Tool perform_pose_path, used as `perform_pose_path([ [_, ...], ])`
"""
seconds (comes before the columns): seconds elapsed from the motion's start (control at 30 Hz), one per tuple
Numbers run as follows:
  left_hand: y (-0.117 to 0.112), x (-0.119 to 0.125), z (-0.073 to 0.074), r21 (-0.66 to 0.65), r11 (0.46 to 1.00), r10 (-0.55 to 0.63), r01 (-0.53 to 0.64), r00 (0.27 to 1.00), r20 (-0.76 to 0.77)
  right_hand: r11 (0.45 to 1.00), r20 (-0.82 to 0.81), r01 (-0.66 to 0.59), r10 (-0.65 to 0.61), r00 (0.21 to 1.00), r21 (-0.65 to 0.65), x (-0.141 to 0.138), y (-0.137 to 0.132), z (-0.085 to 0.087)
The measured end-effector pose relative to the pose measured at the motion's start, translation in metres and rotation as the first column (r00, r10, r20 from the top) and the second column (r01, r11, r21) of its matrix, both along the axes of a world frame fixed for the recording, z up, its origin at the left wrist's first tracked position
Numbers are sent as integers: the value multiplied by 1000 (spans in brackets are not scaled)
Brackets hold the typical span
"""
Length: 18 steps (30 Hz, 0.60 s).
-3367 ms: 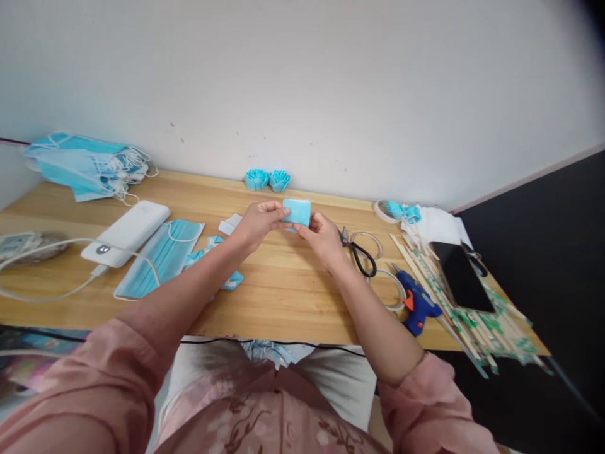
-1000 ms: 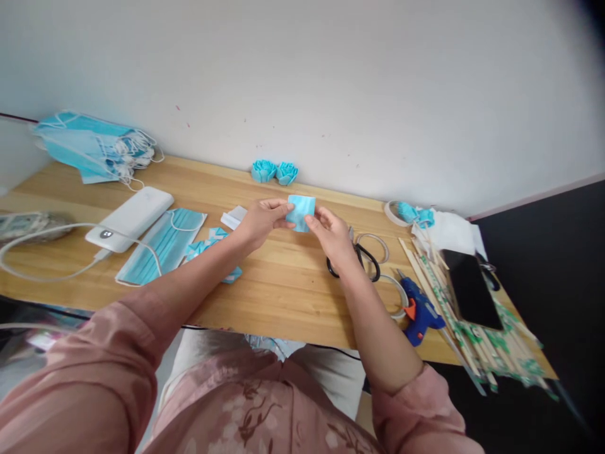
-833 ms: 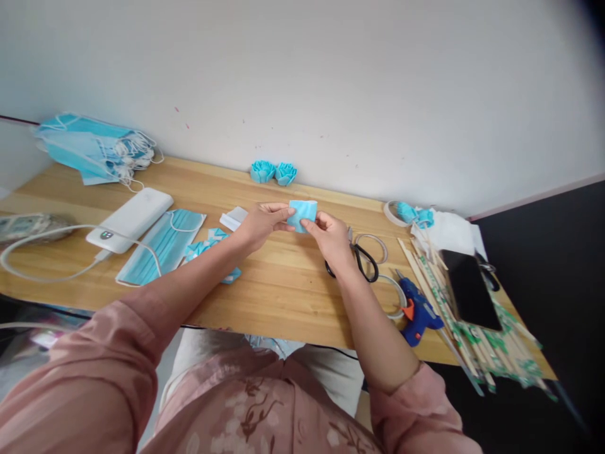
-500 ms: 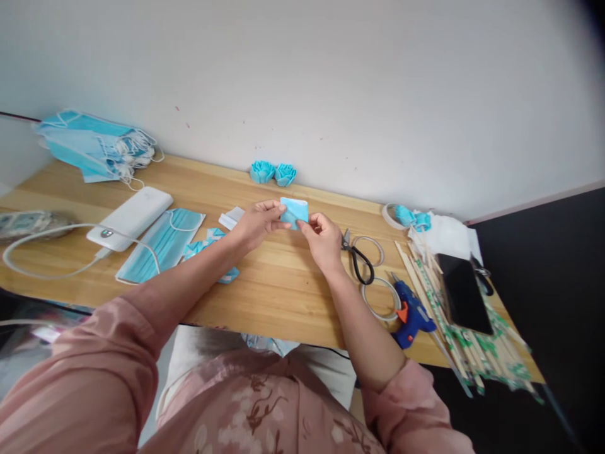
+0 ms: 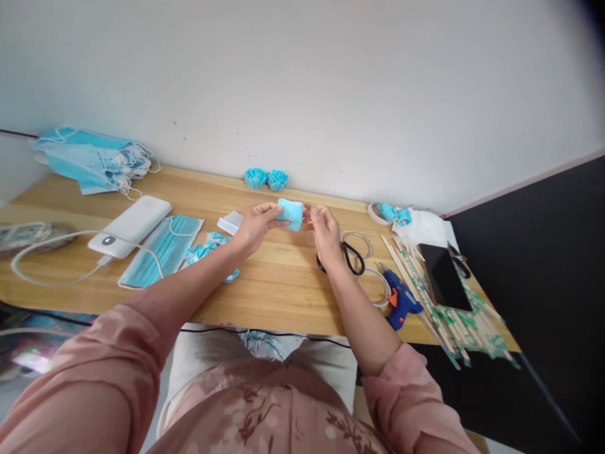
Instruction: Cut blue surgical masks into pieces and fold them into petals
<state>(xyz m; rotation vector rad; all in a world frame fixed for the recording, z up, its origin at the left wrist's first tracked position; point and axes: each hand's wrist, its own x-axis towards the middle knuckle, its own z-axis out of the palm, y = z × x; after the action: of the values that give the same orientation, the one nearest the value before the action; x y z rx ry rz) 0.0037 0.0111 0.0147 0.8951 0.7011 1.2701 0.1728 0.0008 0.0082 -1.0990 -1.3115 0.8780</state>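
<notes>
A small light blue square of mask fabric (image 5: 290,214) is pinched at its left edge between the thumb and fingers of my left hand (image 5: 258,226), a little above the table. Just off the square's right edge is my right hand (image 5: 324,231), its fingers bent and slightly apart, with nothing visible in them. Black-handled scissors (image 5: 353,258) lie partly hidden under my right wrist. Left of my left hand rest a folded white piece (image 5: 230,223) and several blue and white cut pieces (image 5: 201,252), partly covered by my forearm.
Two blue fabric flowers (image 5: 266,179) stand by the wall. On the left are a mask pile (image 5: 89,157), a white power bank (image 5: 130,227) with a cable, and a flat mask (image 5: 163,249). A blue glue gun (image 5: 401,299), tape rings (image 5: 378,287), wrapped sticks (image 5: 444,321) and a phone (image 5: 445,277) occupy the right.
My right hand has let go of the blue square and drawn slightly off its edge. The square has turned a little in my left hand. The whole view has shifted slightly.
</notes>
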Motion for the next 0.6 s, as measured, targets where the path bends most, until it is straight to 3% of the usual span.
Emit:
perform_pose_path([
  [0.1,-5,5,-3,-1,999,-34,34,999,11,998,137,0,-9,991,65,-6,-6,5],
  [0.23,-10,9,-5,0,997,-72,72,997,31,984,316,123,-159,935,132,-11,-10,5],
  [0.43,-14,13,-2,-22,991,-133,135,989,70,961,177,244,-264,948,129,-11,-9,4],
  [0.6,-14,16,-1,-57,988,-141,146,987,78,945,208,293,-318,925,143,-9,-9,5],
])
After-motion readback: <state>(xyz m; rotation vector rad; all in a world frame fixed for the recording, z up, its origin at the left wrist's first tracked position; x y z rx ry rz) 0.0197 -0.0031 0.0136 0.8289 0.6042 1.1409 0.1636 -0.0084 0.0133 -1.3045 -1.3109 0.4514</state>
